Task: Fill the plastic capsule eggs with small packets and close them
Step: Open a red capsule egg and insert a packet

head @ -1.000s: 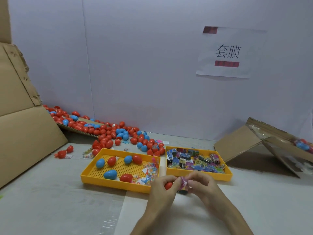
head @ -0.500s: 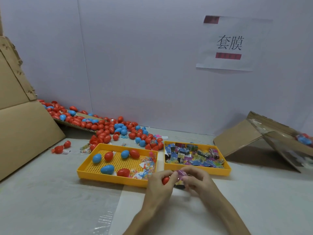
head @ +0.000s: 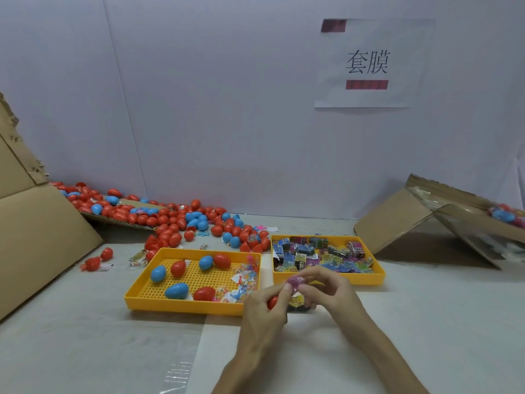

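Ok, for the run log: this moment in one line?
step: filling | left hand: holds red egg | right hand: pinches pink packet

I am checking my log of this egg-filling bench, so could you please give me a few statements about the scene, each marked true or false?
1. The left hand holds a red egg. True.
2. The left tray holds only blue eggs. False: three blue and three red eggs lie in it, with clear packets at its right end.
3. The right tray holds small packets. True.
4. The egg pile by the wall is mostly blue. False: most of its eggs are red.
5. The right hand pinches a pink packet. True.
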Available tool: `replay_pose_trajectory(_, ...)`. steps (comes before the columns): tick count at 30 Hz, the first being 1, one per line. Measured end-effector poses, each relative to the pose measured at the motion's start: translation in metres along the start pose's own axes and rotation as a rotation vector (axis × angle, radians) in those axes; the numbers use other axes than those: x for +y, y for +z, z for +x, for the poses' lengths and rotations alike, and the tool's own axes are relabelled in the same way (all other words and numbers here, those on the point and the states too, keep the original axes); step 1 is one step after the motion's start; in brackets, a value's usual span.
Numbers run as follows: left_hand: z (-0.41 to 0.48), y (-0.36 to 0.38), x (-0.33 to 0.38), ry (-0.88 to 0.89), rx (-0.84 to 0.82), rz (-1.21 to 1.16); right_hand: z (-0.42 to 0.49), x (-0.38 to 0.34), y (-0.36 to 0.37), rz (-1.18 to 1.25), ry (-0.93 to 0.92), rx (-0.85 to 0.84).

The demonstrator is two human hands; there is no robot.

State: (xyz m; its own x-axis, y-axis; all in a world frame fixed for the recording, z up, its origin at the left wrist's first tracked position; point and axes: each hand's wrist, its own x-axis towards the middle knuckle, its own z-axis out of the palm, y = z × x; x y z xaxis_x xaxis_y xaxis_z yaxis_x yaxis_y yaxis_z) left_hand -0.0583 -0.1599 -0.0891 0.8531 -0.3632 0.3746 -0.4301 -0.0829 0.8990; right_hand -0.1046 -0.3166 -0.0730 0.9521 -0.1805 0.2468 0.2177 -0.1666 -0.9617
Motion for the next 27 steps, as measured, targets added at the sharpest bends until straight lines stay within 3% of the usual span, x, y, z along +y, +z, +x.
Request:
replay_pose_trajectory(12, 0.002, 0.002, 0.001, -0.029, -0.081, -0.037, 0.003, 0.007, -0.002, 0.110, -0.017, 0.206)
replay_pose_trajectory(18, 0.005, -0.009, 0.005, -0.096, 0.005, -0.235, 0.004, 0.009, -0.009, 0.199, 0.001, 0.192)
replay_pose_trajectory(27, 0.001, -0.011, 0.013, -0.188, -0.161, -0.266, 0.004, 0.011, -0.008, 0.130, -0.019, 0.125)
